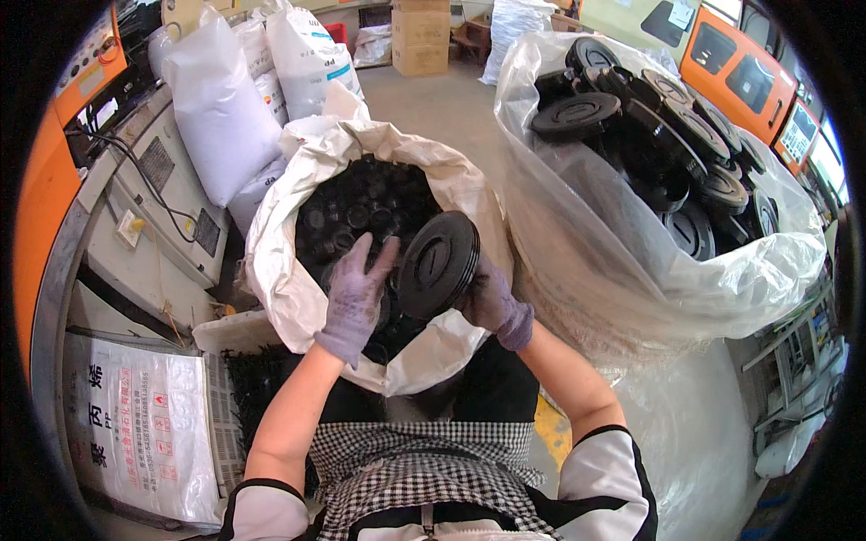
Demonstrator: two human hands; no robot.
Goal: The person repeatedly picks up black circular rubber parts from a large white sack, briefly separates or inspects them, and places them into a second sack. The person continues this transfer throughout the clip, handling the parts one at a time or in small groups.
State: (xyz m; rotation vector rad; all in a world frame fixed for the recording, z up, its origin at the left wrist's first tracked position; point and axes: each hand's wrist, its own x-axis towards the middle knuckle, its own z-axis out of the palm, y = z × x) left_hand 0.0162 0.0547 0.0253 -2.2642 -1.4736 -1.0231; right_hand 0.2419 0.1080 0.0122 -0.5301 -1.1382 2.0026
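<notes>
My right hand point(492, 297), in a purple-grey knitted glove, grips the right edge of a round black plastic lid point(436, 264). The lid is tilted, its face with a raised ring turned to the left. Just left of the lid, my left hand point(358, 291), gloved alike, has its fingers spread and holds nothing that I can see. Both hands are over an open white woven sack point(277, 270) with its rim rolled down. Many small black plastic caps point(358, 216) fill the sack.
A large clear plastic bag point(595, 223) heaped with round black plastic parts point(683, 128) stands at the right. White filled sacks point(223, 115) lean by a machine cabinet point(155, 182) at the left. Cardboard boxes point(420, 40) are stacked at the back. A printed sack point(149, 433) lies at lower left.
</notes>
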